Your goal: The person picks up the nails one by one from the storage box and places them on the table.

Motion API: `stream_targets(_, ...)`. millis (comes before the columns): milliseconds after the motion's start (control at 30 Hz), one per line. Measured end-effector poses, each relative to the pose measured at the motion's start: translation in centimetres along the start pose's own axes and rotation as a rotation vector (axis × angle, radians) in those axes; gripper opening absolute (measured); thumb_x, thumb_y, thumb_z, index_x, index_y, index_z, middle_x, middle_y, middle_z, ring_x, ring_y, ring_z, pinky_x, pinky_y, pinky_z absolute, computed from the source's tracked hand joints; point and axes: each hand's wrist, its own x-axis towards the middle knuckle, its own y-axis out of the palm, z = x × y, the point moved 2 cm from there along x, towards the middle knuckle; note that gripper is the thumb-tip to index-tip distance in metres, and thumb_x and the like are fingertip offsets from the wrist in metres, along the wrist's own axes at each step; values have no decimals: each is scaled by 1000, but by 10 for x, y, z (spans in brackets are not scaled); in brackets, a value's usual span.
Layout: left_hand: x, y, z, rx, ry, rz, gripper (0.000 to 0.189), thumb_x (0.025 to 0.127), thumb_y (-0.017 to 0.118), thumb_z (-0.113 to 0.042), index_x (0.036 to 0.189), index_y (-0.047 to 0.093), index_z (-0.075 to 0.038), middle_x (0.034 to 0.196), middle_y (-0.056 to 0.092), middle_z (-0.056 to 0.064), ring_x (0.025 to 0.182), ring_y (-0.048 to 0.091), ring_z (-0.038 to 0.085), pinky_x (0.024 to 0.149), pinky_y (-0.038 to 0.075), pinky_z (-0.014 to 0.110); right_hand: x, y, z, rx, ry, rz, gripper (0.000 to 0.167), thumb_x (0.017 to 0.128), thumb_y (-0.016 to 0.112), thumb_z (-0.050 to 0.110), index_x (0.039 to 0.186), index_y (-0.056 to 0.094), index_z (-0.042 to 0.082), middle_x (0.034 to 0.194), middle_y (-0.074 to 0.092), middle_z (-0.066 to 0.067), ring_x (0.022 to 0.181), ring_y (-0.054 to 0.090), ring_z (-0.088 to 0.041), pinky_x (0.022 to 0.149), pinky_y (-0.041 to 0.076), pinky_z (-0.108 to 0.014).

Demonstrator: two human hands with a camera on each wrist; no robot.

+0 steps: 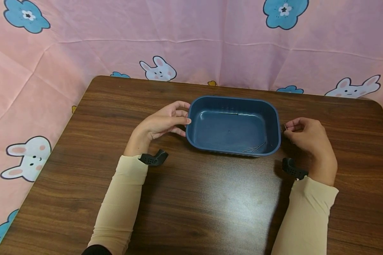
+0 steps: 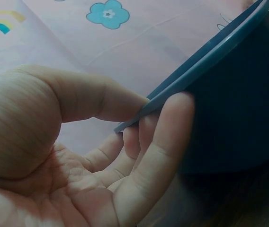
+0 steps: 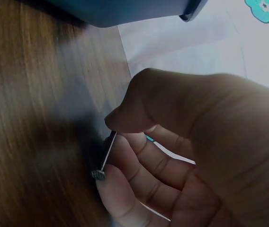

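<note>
Left hand [image 1: 164,122]: at the left end of the blue container [image 1: 226,131], pinching its rim. Thumb lies over the rim; other fingers bear on the outer wall, somewhat apart from one another. Palm stands off the wall.

Right hand [image 1: 307,136]: just beyond the container's right end, low over the counter [image 1: 185,198], pinching a nail [image 3: 108,151] between thumb and fingers. Remaining fingers curl in behind. Nail sits aslant in the grip, textured head projecting past a fingertip, other end hidden under the thumb. Cannot tell whether nail or fingertips touch the counter.

Container: rectangular with rounded corners, open-topped, on the far half of the counter, long side running left to right. Inside, a far nail [image 1: 228,113] lies along the foot of the far wall, roughly parallel to it. Two near nails [image 1: 254,147] lie aslant by the near right corner; too thin to tell whether they touch.

Counter: dark wood grain, glare patch on the near side of the container. Pink cloth [image 1: 198,21] hangs behind and left, printed with white rabbits and blue flowers.

Pale sleeves [image 1: 121,198] on both forearms; black mount [image 1: 153,158] at each wrist.
</note>
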Motion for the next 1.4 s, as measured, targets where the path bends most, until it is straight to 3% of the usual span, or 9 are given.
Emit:
stream_targets(367, 2, 0, -1, -5, 1, -5, 59, 100, 62, -2, 152, 34, -6, 113, 65, 12, 94, 70, 20, 74, 67, 35, 0, 0, 1, -24, -21, -26, 23, 96, 69, 13, 111, 72, -4, 95, 75, -14, 72, 53, 3, 62, 42, -14)
stream_targets(567, 3, 0, -1, -10, 2, -3, 58, 99, 62, -2, 151, 35, -6, 112, 65, 12, 93, 70, 21, 73, 66, 34, -1, 1, 2, -1, -33, -36, 22, 95, 71, 10, 111, 72, -5, 88, 74, -4, 67, 53, 12, 63, 42, -10)
stream_targets(800, 2, 0, -1, -12, 0, 3, 58, 100, 62, -2, 151, 35, -5, 112, 65, 12, 93, 70, 20, 74, 67, 34, 0, 1, 3, -27, -46, -50, 21, 95, 70, 9, 110, 74, -5, 91, 75, -13, 67, 51, 8, 62, 41, -13)
stream_targets(1400, 1, -1, 1, -6, -2, 2, 58, 100, 62, -2, 151, 36, -6, 113, 65, 11, 92, 71, 19, 76, 67, 35, 1, 1, 4, -37, -45, -44, 21, 94, 70, 10, 110, 76, -3, 86, 75, -5, 67, 51, 9, 62, 41, -13)
